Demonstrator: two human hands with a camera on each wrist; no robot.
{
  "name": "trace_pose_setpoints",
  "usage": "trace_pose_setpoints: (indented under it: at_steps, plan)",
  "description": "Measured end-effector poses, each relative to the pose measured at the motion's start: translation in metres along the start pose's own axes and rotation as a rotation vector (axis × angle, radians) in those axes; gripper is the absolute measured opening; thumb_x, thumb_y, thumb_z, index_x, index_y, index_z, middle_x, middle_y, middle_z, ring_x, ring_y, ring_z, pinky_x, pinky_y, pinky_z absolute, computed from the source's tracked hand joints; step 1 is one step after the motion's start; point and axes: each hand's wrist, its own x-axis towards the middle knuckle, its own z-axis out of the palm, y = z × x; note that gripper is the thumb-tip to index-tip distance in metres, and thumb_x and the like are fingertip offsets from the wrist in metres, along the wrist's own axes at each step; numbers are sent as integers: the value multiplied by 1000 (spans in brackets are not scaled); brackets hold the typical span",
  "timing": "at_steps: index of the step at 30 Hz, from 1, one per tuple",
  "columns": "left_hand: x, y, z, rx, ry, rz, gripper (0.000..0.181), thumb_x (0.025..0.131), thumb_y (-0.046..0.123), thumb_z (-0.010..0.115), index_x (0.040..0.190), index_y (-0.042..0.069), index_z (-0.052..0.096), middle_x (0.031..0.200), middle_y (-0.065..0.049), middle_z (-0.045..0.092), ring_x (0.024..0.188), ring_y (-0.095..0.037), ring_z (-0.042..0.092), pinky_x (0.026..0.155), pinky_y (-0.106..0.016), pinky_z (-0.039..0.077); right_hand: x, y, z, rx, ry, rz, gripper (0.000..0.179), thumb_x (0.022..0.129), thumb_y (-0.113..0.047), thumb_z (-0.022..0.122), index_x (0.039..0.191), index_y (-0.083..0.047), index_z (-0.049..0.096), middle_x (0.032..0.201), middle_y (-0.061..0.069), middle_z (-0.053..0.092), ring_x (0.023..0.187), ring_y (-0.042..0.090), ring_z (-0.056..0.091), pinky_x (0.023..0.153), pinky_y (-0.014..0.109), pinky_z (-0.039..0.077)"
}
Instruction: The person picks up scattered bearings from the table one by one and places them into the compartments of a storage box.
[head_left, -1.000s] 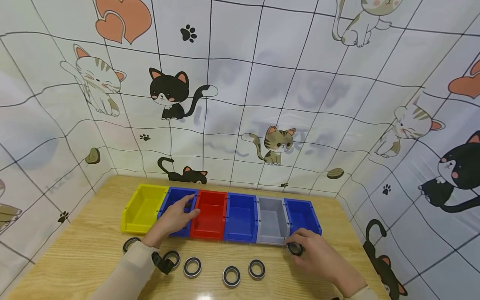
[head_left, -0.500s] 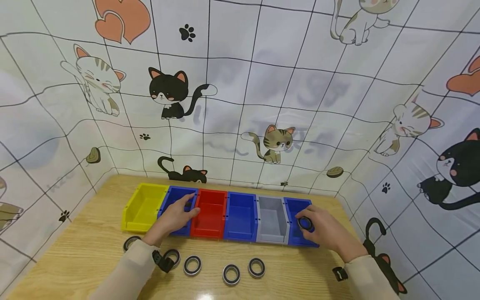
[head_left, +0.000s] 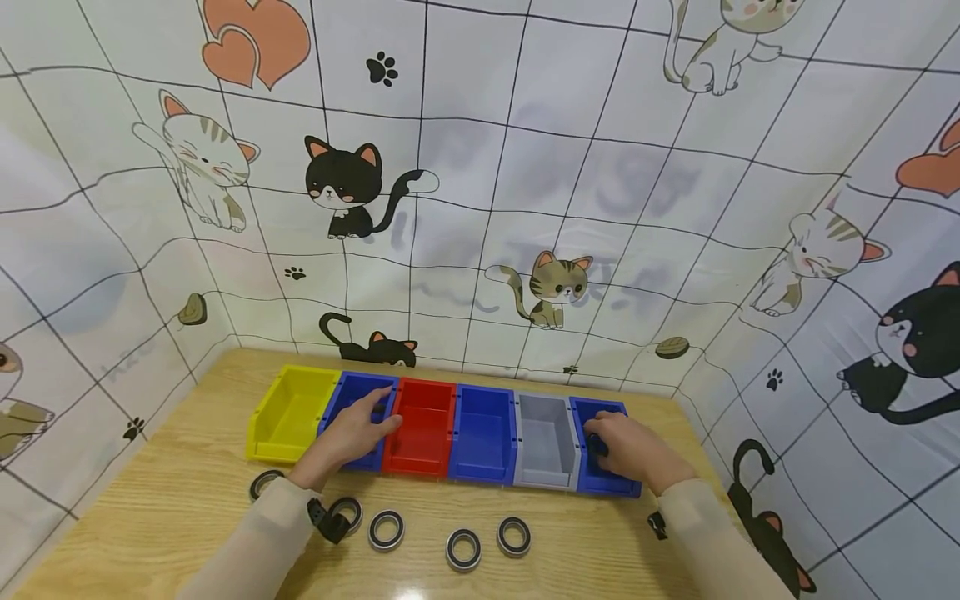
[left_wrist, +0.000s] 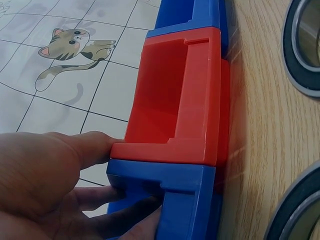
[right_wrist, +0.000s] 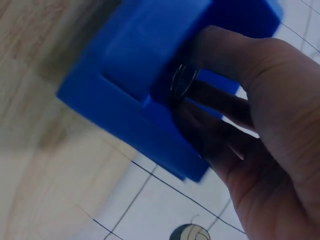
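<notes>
In the head view, my right hand (head_left: 636, 448) is inside the rightmost blue bin (head_left: 611, 482). It pinches a ball bearing (right_wrist: 184, 82), a dark ring with a metal edge, between thumb and fingers in the right wrist view. My left hand (head_left: 351, 435) rests over the second bin from the left, also blue (left_wrist: 187, 210). Its fingers reach inside with loosely extended tips, and its thumb lies at the wall shared with the red bin (left_wrist: 200, 100). A dark spot shows by the left fingers within that bin; the hand hides most of it.
Several bearings lie on the wooden table before the bins, among them a bearing (head_left: 386, 531), another (head_left: 463, 550) and a third (head_left: 513, 537). The row also has a yellow bin (head_left: 292, 417), a middle blue bin (head_left: 482, 433) and a grey bin (head_left: 546, 437). Behind hangs a cat-print curtain (head_left: 465, 208).
My right hand has lifted the bearing from in front of the bins and carried it up and into the rightmost blue bin. The left hand has stayed in place.
</notes>
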Motion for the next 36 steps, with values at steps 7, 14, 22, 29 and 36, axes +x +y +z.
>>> trace_pose_setpoints:
  at_steps: [7, 14, 22, 29, 36]
  plan:
    - [2, 2, 1, 1, 9, 10, 76, 119, 36, 68, 182, 9, 37, 173, -33, 55, 158, -58, 57, 122, -73, 57, 6, -2, 8, -7, -17, 5, 27, 91, -2, 95, 114, -2, 80, 103, 9, 76, 95, 23, 72, 83, 45, 67]
    - [0, 3, 1, 5, 7, 3, 76, 118, 35, 69, 182, 9, 37, 173, -34, 56, 158, -59, 56, 121, -73, 58, 4, -7, 8, 16, -23, 44, 33, 94, -2, 92, 124, 3, 80, 111, 13, 78, 101, 23, 74, 90, 47, 69]
    - [2, 2, 0, 1, 11, 15, 76, 118, 35, 69, 182, 9, 37, 172, -34, 56, 158, -60, 56, 121, -74, 57, -12, -17, 3, 44, 73, 61, 47, 98, -5, 90, 140, 7, 76, 132, 22, 77, 123, 40, 79, 106, 57, 68]
    - [2, 1, -1, -16, 3, 16, 77, 118, 37, 70, 182, 9, 38, 172, -34, 56, 154, -58, 61, 118, -71, 61, -37, -31, -1, -9, 217, 60, 48, 97, -9, 92, 142, 1, 78, 128, 15, 79, 105, 26, 79, 85, 42, 70]
    - [0, 0, -3, -27, -1, 2, 77, 117, 36, 71, 181, 9, 38, 171, -35, 56, 137, -49, 72, 111, -64, 67, -52, -50, -2, 6, 391, 22, 39, 95, -7, 94, 132, -6, 83, 118, 7, 76, 89, 11, 69, 69, 28, 60]
